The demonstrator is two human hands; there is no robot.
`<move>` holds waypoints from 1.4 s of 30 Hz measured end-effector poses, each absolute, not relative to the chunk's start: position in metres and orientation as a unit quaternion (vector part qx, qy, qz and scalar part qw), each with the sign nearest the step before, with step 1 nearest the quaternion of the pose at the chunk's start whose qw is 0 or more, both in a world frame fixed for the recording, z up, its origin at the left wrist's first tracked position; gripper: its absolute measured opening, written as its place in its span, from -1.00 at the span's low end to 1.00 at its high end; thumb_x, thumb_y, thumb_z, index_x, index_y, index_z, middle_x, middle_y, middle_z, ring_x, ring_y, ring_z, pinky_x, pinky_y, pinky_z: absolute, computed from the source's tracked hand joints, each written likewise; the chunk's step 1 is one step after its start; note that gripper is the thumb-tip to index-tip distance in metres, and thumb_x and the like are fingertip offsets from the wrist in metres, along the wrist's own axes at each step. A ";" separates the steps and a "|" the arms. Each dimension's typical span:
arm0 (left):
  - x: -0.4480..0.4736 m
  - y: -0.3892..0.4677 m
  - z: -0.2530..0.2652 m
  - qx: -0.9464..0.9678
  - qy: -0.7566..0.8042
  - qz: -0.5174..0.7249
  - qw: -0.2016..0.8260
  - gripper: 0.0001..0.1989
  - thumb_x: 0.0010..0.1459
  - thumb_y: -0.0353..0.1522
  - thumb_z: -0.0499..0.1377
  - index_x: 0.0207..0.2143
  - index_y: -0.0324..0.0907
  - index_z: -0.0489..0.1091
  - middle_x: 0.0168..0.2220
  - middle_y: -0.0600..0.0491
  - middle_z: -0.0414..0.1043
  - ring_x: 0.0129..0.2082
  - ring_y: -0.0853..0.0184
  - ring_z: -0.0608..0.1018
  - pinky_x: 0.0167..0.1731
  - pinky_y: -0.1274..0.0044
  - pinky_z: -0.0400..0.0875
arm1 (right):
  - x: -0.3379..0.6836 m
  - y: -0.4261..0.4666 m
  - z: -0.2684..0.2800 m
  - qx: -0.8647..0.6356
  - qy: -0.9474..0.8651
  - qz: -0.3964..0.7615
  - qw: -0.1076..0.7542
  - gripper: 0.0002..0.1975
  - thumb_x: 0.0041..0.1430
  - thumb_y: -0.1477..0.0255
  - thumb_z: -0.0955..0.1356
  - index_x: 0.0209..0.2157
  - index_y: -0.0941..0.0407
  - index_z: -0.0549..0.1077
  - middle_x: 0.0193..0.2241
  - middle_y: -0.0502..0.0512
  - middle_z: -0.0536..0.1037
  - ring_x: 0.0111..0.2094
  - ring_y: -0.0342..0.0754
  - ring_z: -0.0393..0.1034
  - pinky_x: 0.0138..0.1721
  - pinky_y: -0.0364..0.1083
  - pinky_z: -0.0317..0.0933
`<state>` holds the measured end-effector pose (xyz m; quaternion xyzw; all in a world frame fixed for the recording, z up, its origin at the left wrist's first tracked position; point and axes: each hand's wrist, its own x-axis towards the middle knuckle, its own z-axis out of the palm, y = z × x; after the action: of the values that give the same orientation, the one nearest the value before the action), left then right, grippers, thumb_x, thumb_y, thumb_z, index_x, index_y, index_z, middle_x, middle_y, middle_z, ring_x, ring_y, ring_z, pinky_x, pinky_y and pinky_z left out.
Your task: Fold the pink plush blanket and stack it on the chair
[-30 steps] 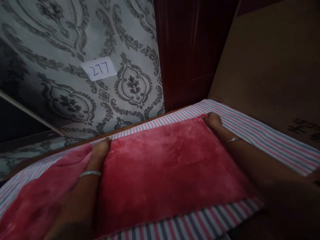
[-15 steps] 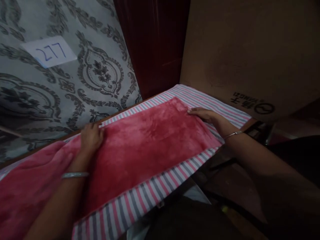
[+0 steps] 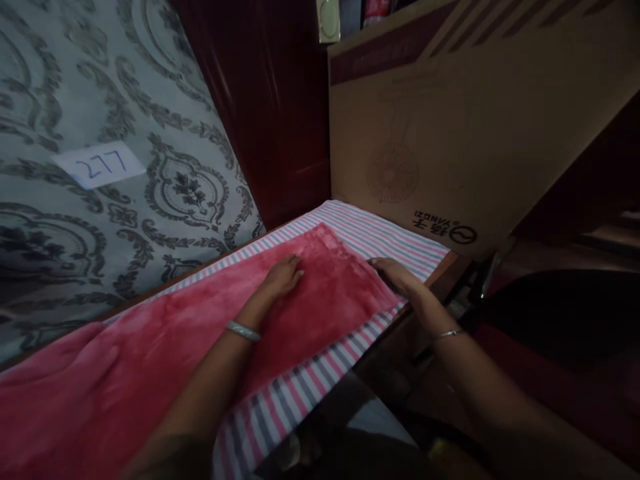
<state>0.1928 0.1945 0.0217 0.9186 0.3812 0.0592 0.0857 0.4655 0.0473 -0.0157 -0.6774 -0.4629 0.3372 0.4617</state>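
red plush cloth (image 3: 340, 300) lies under the left grip (image 3: 283, 277), fingers loosely spread; right grip (image 3: 395, 275) at its edge, pinch unclear; uneven pulling could ruck the striped cloth (image 3: 385, 230) beneath.

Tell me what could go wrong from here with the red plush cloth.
The left hand rests on the red plush cloth and the right hand is at its right-hand edge; uneven pressure or pulling might wrinkle or skew it.
The striped cloth lies underneath, so it could get dragged along.
The red cloth is rumpled toward the left of the view, so creases might remain there.
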 end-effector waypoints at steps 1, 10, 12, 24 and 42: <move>0.205 0.199 0.022 0.914 0.393 0.056 0.087 -0.51 0.32 -0.33 0.05 0.26 -0.30 0.27 0.32 -0.25 0.20 0.32 0.08 0.28 0.30 0.32 0.15 | 0.466 0.046 -0.017 -0.666 -0.466 0.345 0.468 -0.65 0.15 0.11 0.33 -0.29 0.11 0.54 -0.44 0.07 0.63 -0.30 0.05 0.52 -0.24 -0.03 0.42; 0.292 0.247 0.030 0.886 0.456 0.083 0.037 -0.60 0.35 -0.34 0.00 0.16 -0.30 0.35 0.18 -0.26 0.38 0.20 0.12 0.42 0.16 0.37 0.27 | 0.472 0.043 -0.032 -0.472 -0.482 0.484 0.557 -0.32 -0.01 0.24 0.47 0.16 0.03 0.33 -0.05 0.09 0.55 -0.15 0.04 0.51 -0.15 0.00 0.41; 0.305 0.258 0.029 0.876 0.474 0.082 0.034 -0.61 0.38 -0.31 -0.05 0.10 -0.28 0.40 0.09 -0.26 0.46 0.12 0.11 0.49 0.08 0.36 0.33 | 0.473 0.043 -0.034 -0.473 -0.495 0.460 0.566 -0.43 0.01 0.25 0.45 0.10 0.02 0.39 -0.03 0.08 0.53 -0.13 0.03 0.49 -0.17 -0.02 0.40; 0.341 0.292 0.011 0.846 0.518 0.121 0.020 -0.69 0.38 -0.28 -0.06 -0.09 -0.19 0.43 -0.03 -0.17 0.51 0.01 0.14 0.49 -0.08 0.42 0.30 | 0.478 0.042 -0.041 -0.537 -0.512 0.368 0.561 -0.67 0.05 0.33 0.36 -0.10 0.04 0.50 -0.29 -0.01 0.54 -0.28 0.00 0.39 -0.25 -0.07 0.30; 0.343 0.319 0.000 0.844 0.512 0.152 0.050 -0.75 0.36 -0.28 -0.03 -0.09 -0.14 0.40 -0.10 -0.11 0.54 -0.06 0.14 0.52 -0.14 0.45 0.30 | 0.476 0.038 -0.043 -0.547 -0.468 0.351 0.599 -0.65 0.17 0.29 0.35 0.01 -0.02 0.46 -0.37 0.00 0.43 -0.34 -0.01 0.32 -0.28 -0.06 0.28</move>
<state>0.3432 0.3188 0.0002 0.8437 0.5124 0.1517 0.0505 0.4755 0.0378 -0.0427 -0.5470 -0.4680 0.3507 0.5990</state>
